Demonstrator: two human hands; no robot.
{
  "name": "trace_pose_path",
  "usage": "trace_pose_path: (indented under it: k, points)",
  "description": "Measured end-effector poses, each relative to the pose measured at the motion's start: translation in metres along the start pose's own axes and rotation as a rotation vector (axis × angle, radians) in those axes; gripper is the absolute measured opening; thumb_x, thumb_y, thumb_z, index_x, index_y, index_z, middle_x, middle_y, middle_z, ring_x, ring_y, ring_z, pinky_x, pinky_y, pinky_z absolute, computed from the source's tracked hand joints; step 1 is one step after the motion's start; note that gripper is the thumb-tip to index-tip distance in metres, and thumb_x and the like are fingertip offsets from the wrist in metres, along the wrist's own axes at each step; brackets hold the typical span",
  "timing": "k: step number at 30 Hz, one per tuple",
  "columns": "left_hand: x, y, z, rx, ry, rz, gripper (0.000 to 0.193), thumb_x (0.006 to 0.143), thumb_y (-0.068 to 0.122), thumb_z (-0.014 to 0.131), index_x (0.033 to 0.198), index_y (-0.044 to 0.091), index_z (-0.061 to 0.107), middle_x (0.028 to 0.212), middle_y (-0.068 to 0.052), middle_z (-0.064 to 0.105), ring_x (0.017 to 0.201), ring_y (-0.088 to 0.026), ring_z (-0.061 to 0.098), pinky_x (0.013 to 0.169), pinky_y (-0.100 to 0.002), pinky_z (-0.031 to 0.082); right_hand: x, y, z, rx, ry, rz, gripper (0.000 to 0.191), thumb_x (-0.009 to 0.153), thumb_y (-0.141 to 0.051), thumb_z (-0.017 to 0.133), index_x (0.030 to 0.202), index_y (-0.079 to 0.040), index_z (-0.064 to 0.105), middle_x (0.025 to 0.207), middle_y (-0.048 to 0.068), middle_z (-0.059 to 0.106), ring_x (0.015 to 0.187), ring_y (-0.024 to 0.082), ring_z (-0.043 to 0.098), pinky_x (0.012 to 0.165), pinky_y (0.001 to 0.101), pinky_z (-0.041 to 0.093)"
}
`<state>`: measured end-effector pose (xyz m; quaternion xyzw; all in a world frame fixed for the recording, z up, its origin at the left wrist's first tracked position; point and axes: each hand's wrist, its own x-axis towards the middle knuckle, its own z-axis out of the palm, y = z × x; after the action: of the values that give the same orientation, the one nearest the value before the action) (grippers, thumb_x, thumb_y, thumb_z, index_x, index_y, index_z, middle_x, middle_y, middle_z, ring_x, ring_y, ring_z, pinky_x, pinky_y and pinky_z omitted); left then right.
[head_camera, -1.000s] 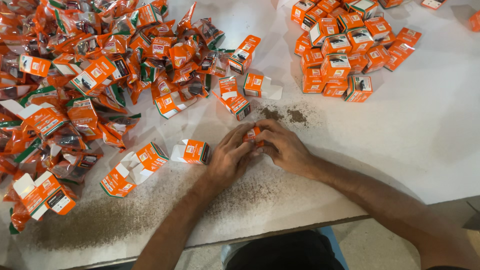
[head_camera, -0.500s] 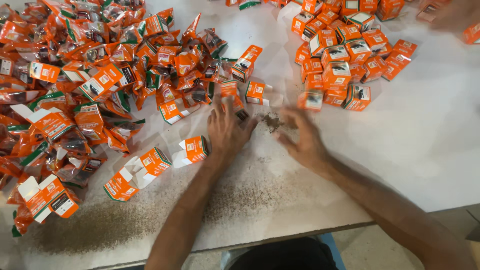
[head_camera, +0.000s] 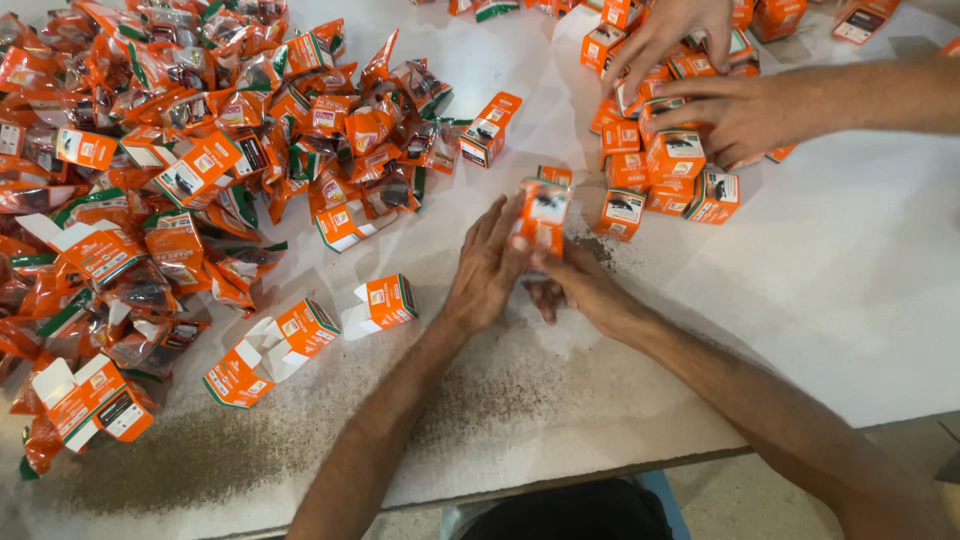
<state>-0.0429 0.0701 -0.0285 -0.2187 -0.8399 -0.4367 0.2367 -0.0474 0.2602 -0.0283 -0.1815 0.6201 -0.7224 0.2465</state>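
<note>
An orange small carton (head_camera: 541, 215) is held upright between my two hands above the white table (head_camera: 860, 300). My left hand (head_camera: 487, 266) presses its fingers against the carton's left side. My right hand (head_camera: 577, 285) grips it from below and behind, fingers curled. A patch of dark crumbs (head_camera: 597, 248) lies on the table just right of the carton.
A big heap of orange sachets and open cartons (head_camera: 170, 160) fills the left. Two open cartons (head_camera: 385, 303) (head_camera: 272, 348) lie near my left forearm. Closed cartons (head_camera: 665, 165) are stacked at the upper right, where another person's two hands (head_camera: 715, 110) (head_camera: 665, 35) reach in.
My hands came apart over the crumbs, then closed together on an orange carton and lifted it. Another person's hands have come into the stack at the upper right.
</note>
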Motion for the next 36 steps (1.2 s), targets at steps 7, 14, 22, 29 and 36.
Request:
trace_pose_path:
  k: [7,14,22,29,36]
  points:
    - [0.025,-0.019,-0.016,-0.149,-0.032,-0.288,0.059,0.107,0.045,0.039,0.144,0.001,0.048,0.112,-0.02,0.073,0.099,-0.031,0.074,0.085,-0.042,0.057,-0.005,0.002,-0.004,-0.139,-0.142,0.074,0.038,0.099,-0.038,0.058,0.094,0.0,0.061,0.063,0.003,0.056,0.048,0.014,0.058,0.045,0.0307,0.048]
    - [0.037,-0.019,-0.02,-0.292,-0.081,-0.152,0.067,0.092,0.029,0.07,0.144,-0.002,0.041,0.1,-0.014,0.073,0.081,-0.019,0.067,0.072,-0.037,0.057,-0.002,0.006,-0.007,-0.132,-0.132,0.138,0.037,0.096,-0.038,0.056,0.094,-0.001,0.062,0.061,0.004,0.059,0.049,0.018,0.062,0.047,0.0353,0.053]
    - [0.031,-0.074,-0.071,0.811,-0.021,-0.203,0.063,0.083,0.003,0.064,0.145,0.008,0.049,0.153,-0.023,0.04,0.146,-0.044,0.038,0.112,-0.061,0.034,-0.006,-0.006,0.013,-0.29,0.012,-0.168,0.055,0.09,-0.031,0.073,0.134,-0.006,0.051,0.12,0.008,0.061,0.113,0.019,0.063,0.095,0.0356,0.055]
    - [0.011,-0.068,-0.061,1.039,-0.084,-0.079,0.059,0.085,0.004,0.062,0.143,-0.001,0.053,0.156,-0.036,0.03,0.137,-0.053,0.04,0.101,-0.059,0.047,-0.013,-0.008,0.017,-0.919,0.102,-0.453,0.054,0.084,-0.03,0.084,0.123,0.001,0.062,0.133,0.019,0.047,0.13,0.034,0.049,0.111,0.0441,0.042]
    - [-0.008,-0.025,-0.038,1.063,-0.405,-0.089,0.031,0.092,0.005,0.064,0.123,0.004,0.06,0.131,-0.026,0.058,0.116,-0.04,0.061,0.083,-0.045,0.058,-0.011,-0.007,0.017,-0.834,0.173,-0.483,0.067,0.081,-0.03,0.085,0.132,0.001,0.057,0.128,0.016,0.059,0.121,0.03,0.059,0.103,0.0401,0.048]
